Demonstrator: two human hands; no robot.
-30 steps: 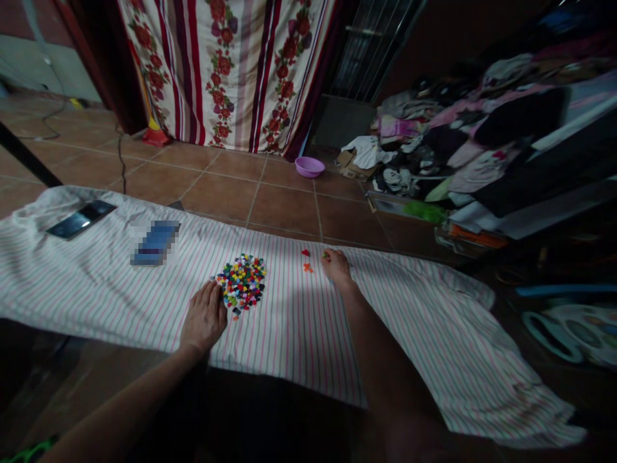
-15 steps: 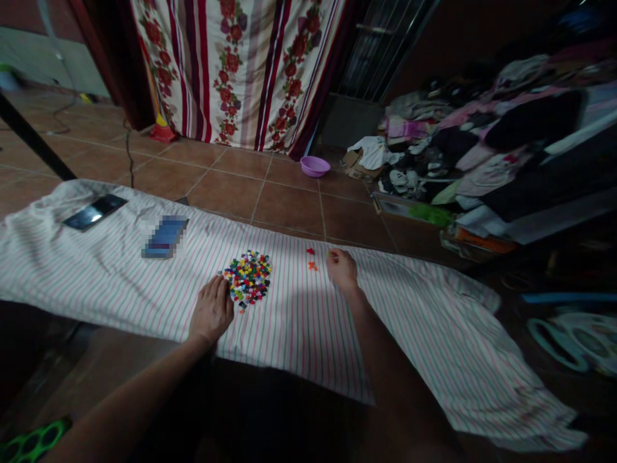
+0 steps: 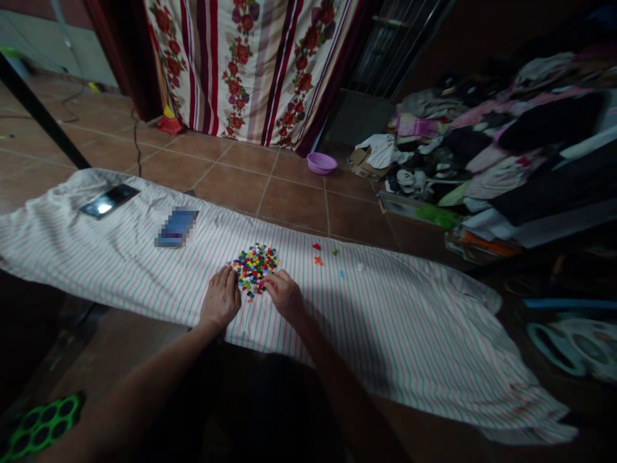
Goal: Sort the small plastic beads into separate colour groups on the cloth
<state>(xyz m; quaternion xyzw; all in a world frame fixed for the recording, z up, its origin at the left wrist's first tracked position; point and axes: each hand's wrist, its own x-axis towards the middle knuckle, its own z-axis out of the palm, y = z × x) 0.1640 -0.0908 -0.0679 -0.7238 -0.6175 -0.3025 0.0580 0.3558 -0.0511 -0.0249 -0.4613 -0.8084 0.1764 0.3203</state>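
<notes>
A heap of small multicoloured pieces (image 3: 256, 265), too small to tell their exact kind, lies on the striped cloth (image 3: 409, 334). My left hand (image 3: 220, 299) rests flat against the heap's left side, fingers stretched out. At its lower right edge, my right hand (image 3: 285, 294) has thumb and fingertips pinched together; what is between them is too small to make out. Further right, little groups lie apart on the cloth: red pieces (image 3: 316, 247), orange pieces (image 3: 318, 260), green pieces (image 3: 334, 251), blue pieces (image 3: 342, 274) and white pieces (image 3: 361, 267).
A dark phone (image 3: 110, 200) and a second device with a blurred screen (image 3: 176, 227) lie on the cloth to the left. Beyond it, a purple basin (image 3: 322, 163) stands on the tiled floor. Clothes (image 3: 463, 141) are heaped at the right.
My right hand has moved left from the small groups to the heap. Green, blue and white pieces now show where that hand and arm were. My left hand has stayed beside the heap.
</notes>
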